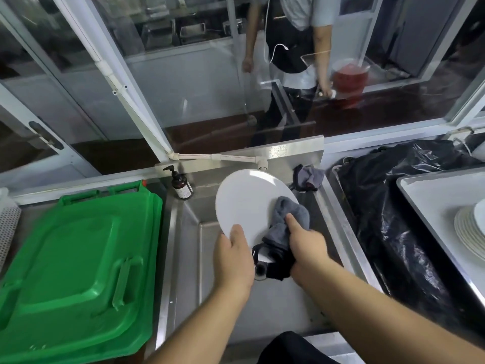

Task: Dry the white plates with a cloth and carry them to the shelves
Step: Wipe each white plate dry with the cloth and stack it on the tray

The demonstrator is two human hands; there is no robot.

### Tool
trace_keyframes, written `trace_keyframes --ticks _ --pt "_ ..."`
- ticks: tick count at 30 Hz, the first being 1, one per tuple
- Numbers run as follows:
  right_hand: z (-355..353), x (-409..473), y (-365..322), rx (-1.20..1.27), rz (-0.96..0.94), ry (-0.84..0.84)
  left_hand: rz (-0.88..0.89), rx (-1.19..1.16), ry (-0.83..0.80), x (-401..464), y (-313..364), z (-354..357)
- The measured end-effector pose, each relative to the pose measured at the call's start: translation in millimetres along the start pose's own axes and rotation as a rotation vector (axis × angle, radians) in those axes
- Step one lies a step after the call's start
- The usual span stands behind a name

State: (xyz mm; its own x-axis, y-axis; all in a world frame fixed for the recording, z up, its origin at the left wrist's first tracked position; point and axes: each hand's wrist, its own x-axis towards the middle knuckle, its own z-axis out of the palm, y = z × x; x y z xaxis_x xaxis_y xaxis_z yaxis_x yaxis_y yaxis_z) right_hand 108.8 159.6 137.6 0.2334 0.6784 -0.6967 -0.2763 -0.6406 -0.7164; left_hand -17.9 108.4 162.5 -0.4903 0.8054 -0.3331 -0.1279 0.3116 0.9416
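A round white plate (248, 199) is held tilted above the steel sink (189, 232). My left hand (233, 261) grips its lower edge, thumb on the face. My right hand (305, 248) presses a grey cloth (290, 214) against the plate's right side, and the cloth's dark end hangs below the hand. A stack of white plates (471, 229) sits on a grey tray (430, 195) at the right edge.
A green bin lid (78, 264) lies left of the sink. A brown pump bottle (181, 183) stands at the sink's back corner, another grey rag (308, 177) at the back right. A black plastic bag (393, 206) fills the right. Behind the glass stands a person (294, 48).
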Motion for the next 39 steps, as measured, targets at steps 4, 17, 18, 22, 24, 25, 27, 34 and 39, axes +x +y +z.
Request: trace_keyframes --ticks 4,17,18,22,24,25,27,34,39 --pt "-5.0 1.3 4.1 0.100 0.036 -0.049 -0.052 -0.014 -0.099 -5.1 -8.2 0.6" --pt "-23.6 12.5 -41.1 -0.191 -0.310 -0.146 -0.093 0.072 -0.200 51.3 31.3 -32.9" --pt "-19.8 13.2 -37.1 -0.146 -0.267 -0.095 -0.088 0.058 -0.173 48.9 27.9 -28.1" --pt "-2.1 13.0 -14.1 -0.036 -0.078 0.015 -0.082 -0.021 0.019 28.7 16.2 -2.6" --pt "5.8 11.1 -1.5 0.026 0.003 0.002 -0.034 0.000 0.095 14.3 11.1 9.1" --pt "7.7 11.4 2.6 0.055 0.028 -0.017 -0.010 0.023 0.111 7.4 8.6 12.2" --pt "5.1 14.8 4.5 0.081 0.031 -0.049 0.001 0.041 0.086 0.7 3.2 12.3" --pt "-25.4 26.3 -29.2 -0.222 -0.282 -0.172 -0.130 -0.029 -0.036 38.2 8.5 -17.9" --pt "-35.6 24.0 -44.5 -0.366 -0.392 -0.234 -0.222 -0.008 -0.228 55.1 19.7 -35.7"
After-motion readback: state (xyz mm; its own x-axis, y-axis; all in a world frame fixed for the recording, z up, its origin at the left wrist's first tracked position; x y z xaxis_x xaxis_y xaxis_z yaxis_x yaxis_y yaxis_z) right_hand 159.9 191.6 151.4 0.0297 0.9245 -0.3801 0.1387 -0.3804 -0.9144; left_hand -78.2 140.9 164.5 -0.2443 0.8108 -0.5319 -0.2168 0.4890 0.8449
